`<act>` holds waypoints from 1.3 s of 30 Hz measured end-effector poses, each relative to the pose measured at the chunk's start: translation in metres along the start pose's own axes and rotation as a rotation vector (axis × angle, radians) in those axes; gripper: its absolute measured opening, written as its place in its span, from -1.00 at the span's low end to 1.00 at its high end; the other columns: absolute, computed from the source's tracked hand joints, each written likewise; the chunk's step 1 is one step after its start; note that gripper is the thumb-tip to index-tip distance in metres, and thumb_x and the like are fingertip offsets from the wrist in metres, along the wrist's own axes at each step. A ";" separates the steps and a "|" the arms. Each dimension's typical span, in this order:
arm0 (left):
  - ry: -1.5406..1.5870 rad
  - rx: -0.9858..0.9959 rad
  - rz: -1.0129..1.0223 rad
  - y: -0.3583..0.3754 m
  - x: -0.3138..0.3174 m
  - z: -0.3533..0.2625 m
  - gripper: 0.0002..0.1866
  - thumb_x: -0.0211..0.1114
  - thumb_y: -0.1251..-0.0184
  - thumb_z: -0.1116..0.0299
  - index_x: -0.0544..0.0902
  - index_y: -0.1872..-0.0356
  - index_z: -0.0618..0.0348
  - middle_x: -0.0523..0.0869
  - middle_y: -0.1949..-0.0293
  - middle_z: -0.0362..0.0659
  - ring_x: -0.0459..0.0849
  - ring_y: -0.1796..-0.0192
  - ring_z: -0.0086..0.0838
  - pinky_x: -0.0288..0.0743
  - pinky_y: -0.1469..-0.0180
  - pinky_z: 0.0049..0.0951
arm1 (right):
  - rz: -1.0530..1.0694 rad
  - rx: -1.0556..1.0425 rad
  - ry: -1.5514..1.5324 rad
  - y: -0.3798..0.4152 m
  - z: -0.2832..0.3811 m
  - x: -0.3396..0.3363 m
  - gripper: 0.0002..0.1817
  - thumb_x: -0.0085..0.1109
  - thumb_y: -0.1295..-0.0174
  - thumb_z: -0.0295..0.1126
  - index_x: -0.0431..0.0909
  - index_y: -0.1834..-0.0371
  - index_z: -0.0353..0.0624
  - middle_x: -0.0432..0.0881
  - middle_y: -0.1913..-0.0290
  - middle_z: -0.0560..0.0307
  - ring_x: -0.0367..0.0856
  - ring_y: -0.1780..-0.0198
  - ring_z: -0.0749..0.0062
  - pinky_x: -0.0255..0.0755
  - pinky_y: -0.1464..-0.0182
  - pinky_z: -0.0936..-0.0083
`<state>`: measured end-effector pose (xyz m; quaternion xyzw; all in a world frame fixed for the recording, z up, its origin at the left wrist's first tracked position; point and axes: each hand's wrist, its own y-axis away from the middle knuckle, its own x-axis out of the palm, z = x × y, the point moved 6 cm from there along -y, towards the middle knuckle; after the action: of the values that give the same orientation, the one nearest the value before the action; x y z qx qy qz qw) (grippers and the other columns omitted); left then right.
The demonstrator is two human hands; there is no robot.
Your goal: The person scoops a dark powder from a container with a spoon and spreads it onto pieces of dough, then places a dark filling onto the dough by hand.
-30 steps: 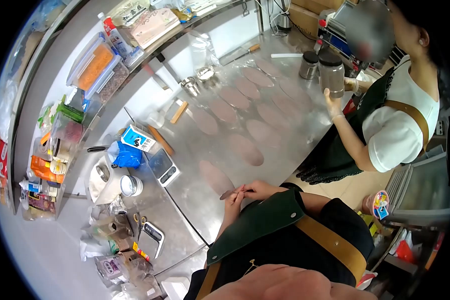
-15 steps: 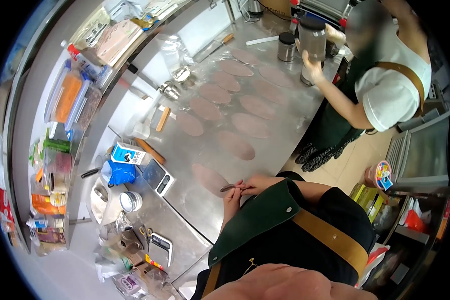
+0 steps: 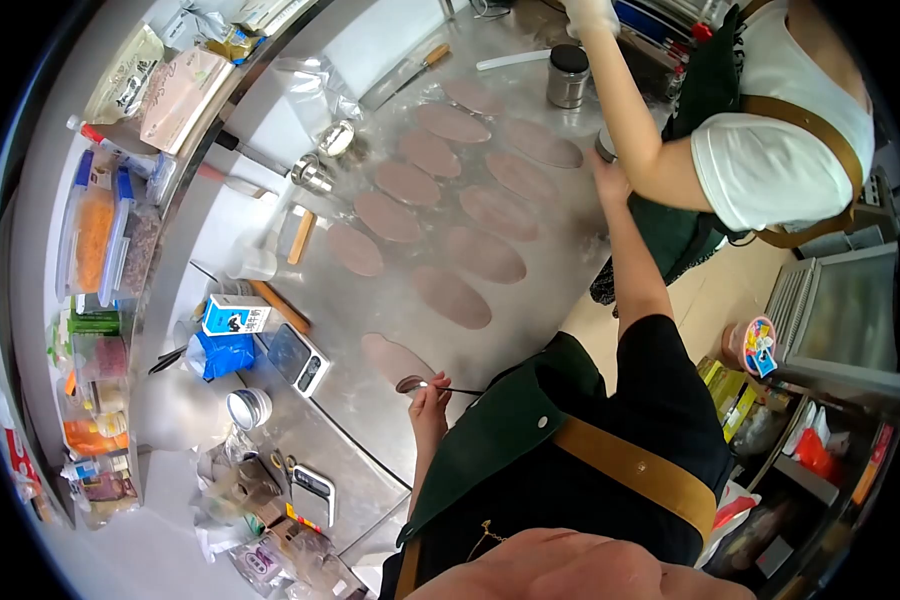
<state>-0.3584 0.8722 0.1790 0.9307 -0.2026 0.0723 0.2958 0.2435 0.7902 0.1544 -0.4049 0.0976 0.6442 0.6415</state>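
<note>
In the head view, the left hand (image 3: 429, 408) pinches a spoon (image 3: 410, 384) beside a pink oval (image 3: 390, 355) on the worktop (image 3: 350, 312); the right hand (image 3: 612, 182) reaches a mostly hidden jar (image 3: 606, 144), grip unclear. Beyond, a lidded jar (image 3: 567, 80) stands; far left, a tub (image 3: 92, 238) holds orange contents.

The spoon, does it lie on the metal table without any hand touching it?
No, the person's left hand holds the spoon by its handle, close to the bowl.
</note>
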 end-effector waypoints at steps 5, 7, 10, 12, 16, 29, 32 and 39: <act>0.015 0.018 -0.107 0.001 0.000 0.004 -0.74 0.07 -0.59 0.30 0.66 0.11 0.26 0.63 -0.18 -0.06 0.64 -0.14 -0.37 0.48 -0.19 -0.31 | 0.240 -0.024 0.202 -0.106 0.003 0.042 0.13 0.47 0.04 0.17 0.15 -0.44 -0.37 0.25 -0.41 -0.39 0.27 -0.36 -0.30 0.19 -0.35 0.00; -0.028 0.035 -0.144 0.005 0.000 0.002 -0.74 0.06 -0.58 0.32 0.67 0.12 0.26 0.64 -0.17 -0.05 0.65 -0.13 -0.36 0.48 -0.18 -0.31 | 0.322 -0.044 0.252 -0.138 0.011 0.057 0.10 0.45 0.03 0.18 0.18 -0.43 -0.34 0.26 -0.39 -0.39 0.28 -0.35 -0.29 0.20 -0.34 -0.01; -0.028 0.015 -0.220 0.006 0.004 -0.001 -0.75 0.07 -0.57 0.34 0.67 0.13 0.28 0.65 -0.14 -0.05 0.65 -0.12 -0.35 0.49 -0.17 -0.32 | 0.440 -0.044 0.303 -0.162 0.002 0.073 0.06 0.42 0.03 0.20 0.23 -0.41 -0.29 0.28 -0.38 -0.39 0.30 -0.33 -0.29 0.22 -0.31 -0.04; -0.016 0.012 -0.244 0.004 0.002 0.001 -0.74 0.08 -0.57 0.34 0.68 0.15 0.29 0.66 -0.13 -0.04 0.63 -0.14 -0.35 0.49 -0.18 -0.32 | 0.492 -0.009 0.323 -0.162 -0.014 0.072 0.04 0.41 0.02 0.22 0.26 -0.40 -0.26 0.29 -0.36 -0.39 0.31 -0.32 -0.28 0.23 -0.29 -0.06; 0.047 0.039 -0.239 0.001 0.005 0.002 -0.74 0.11 -0.55 0.33 0.70 0.18 0.29 0.66 -0.12 -0.01 0.62 -0.12 -0.35 0.47 -0.18 -0.32 | 0.550 0.121 0.316 -0.132 -0.052 0.055 -0.01 0.37 0.01 0.25 0.32 -0.38 -0.20 0.31 -0.34 -0.40 0.32 -0.29 -0.28 0.26 -0.26 -0.09; 0.089 0.073 -0.242 0.014 -0.007 -0.001 -0.75 0.09 -0.57 0.30 0.67 0.16 0.23 0.70 0.03 -0.12 0.62 -0.03 -0.43 0.47 -0.15 -0.35 | -0.060 -0.458 0.277 0.088 0.103 -0.092 -0.07 0.48 0.09 0.19 0.43 -0.36 -0.02 0.36 -0.20 -0.40 0.38 -0.11 -0.33 0.32 -0.12 -0.06; 0.157 0.114 -0.320 0.019 -0.026 0.005 -0.76 0.07 -0.58 0.30 0.62 0.16 0.26 0.68 0.17 -0.15 0.63 0.05 -0.43 0.48 -0.12 -0.35 | 0.170 -0.512 0.054 0.142 0.148 -0.114 -0.06 0.59 0.17 -0.01 0.44 -0.35 -0.07 0.35 -0.22 -0.35 0.33 -0.21 -0.27 0.27 -0.23 0.00; 0.122 0.160 -0.740 0.024 -0.153 0.056 -0.77 0.04 -0.39 0.37 0.57 0.42 0.24 0.61 0.47 -0.13 0.61 0.35 -0.41 0.51 0.18 -0.39 | 0.869 -0.747 -0.403 0.291 0.253 -0.122 -0.03 0.64 0.22 -0.23 0.39 -0.38 -0.10 0.29 -0.29 -0.26 0.31 -0.27 -0.19 0.30 -0.27 0.09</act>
<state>-0.5069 0.8728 0.1070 0.9550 0.1714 0.0316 0.2398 -0.1388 0.8169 0.2838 -0.3957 -0.1020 0.9019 0.1400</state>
